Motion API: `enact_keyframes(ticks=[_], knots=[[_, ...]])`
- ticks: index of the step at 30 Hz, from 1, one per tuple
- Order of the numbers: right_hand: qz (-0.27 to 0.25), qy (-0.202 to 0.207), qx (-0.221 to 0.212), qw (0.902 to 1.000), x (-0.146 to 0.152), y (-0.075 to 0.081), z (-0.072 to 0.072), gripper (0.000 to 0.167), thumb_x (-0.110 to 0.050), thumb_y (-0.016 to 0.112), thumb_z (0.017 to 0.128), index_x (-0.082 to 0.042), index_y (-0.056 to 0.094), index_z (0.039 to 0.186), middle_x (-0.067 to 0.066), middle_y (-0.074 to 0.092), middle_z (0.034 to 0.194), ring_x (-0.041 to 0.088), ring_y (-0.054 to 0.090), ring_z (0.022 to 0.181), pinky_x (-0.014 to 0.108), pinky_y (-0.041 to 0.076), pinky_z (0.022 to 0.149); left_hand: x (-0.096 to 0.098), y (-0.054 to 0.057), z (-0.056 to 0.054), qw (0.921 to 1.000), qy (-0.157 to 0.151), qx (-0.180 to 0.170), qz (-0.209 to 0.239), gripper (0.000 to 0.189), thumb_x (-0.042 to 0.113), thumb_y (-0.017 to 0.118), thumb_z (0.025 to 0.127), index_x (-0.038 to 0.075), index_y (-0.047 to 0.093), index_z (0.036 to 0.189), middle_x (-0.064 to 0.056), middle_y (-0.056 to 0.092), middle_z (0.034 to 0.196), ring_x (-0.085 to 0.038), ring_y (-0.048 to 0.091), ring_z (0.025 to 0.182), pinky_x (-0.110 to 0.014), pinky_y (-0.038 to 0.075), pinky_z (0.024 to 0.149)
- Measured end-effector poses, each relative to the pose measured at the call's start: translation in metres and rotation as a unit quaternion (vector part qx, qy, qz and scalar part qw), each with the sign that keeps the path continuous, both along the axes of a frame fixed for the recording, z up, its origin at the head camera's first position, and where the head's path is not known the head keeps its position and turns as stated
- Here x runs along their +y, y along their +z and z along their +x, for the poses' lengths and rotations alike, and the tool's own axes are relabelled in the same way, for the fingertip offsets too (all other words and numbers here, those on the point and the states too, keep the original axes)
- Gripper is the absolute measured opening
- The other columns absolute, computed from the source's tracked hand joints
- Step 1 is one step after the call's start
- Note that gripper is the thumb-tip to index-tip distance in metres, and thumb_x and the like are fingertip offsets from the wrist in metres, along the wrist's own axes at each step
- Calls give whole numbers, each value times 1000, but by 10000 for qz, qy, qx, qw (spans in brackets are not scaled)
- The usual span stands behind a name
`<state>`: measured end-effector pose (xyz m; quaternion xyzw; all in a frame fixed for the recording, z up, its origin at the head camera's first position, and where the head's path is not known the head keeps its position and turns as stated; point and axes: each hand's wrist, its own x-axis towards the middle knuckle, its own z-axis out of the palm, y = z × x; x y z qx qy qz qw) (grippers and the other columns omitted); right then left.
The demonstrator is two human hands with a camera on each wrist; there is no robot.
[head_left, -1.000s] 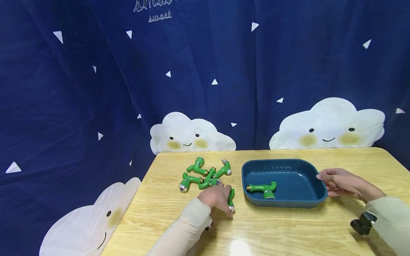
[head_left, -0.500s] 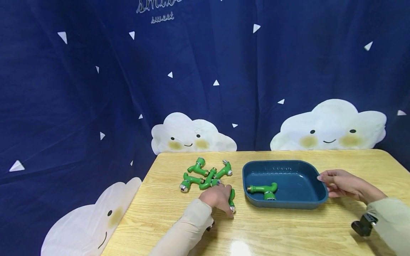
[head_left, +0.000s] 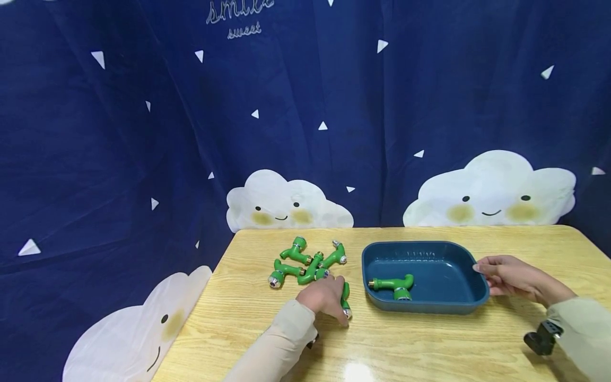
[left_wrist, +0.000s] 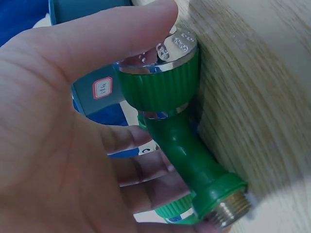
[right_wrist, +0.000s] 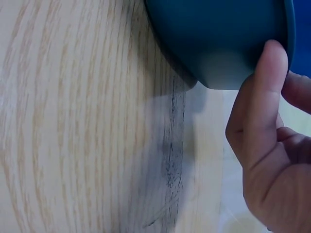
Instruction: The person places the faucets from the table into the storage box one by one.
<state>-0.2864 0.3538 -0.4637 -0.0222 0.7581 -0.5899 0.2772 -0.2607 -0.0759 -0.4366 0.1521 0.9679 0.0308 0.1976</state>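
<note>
My left hand (head_left: 324, 298) grips a green tap (head_left: 345, 303) lying left of the blue tray (head_left: 429, 306). In the left wrist view the thumb lies over the chrome cap of the tap's ribbed knob, the other fingers are along its far side, and the brass threaded end (left_wrist: 231, 208) points down. My right hand (head_left: 517, 276) pinches the tray's right end, its thumb at the rim. The right wrist view shows fingers against the tray's outer wall (right_wrist: 218, 43). Another green tap (head_left: 391, 283) lies inside the tray, at its left.
Several more green taps with chrome and brass ends lie close together beyond my left hand, among them one tap (head_left: 298, 251) at the back. The wooden table (head_left: 429, 345) meets a dark blue curtain (head_left: 286, 79) with white clouds behind it.
Both hands, the taps and the tray keep their places; only the head view shifts slightly.
</note>
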Motion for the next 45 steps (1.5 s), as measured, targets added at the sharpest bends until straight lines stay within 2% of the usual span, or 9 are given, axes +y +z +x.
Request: enact_keyframes(ticks=[6,15,25,34,45], knots=[[-62,36,-25,10000,1,-2,0,23,-19,44,106,0,56,110,0,62,79,8,67,70,29,61,70,1,0,4,9999,56,20,95,102,43,90,67,15,38,150,-14,48,147,-29,52,133,-40,53,98],[-93,-3,-47,9999,1,-1,1,22,-19,45,106,-1,56,109,1,64,80,9,69,72,29,62,70,0,-1,3,9997,-155,156,70,95,43,91,66,17,44,144,-12,53,137,-26,57,123,-37,54,91],[49,-48,-48,10000,0,0,4,25,-21,43,107,1,56,112,1,64,83,9,66,73,29,61,70,-1,-1,7,9998,-62,127,167,96,42,89,68,18,41,148,-13,51,143,-28,56,127,-38,54,94],[427,-398,-59,9983,-6,3,3,26,-19,43,106,3,55,114,2,62,81,11,65,71,29,61,68,-2,0,9,9996,41,212,194,99,41,90,66,18,41,149,-13,50,143,-30,54,128,-40,54,94],[351,-352,-50,9987,-3,1,1,26,-20,43,107,2,55,113,1,62,81,10,65,71,29,61,69,-1,-1,9,9994,102,257,225,96,41,90,67,18,43,148,-14,51,142,-32,55,126,-42,54,94]])
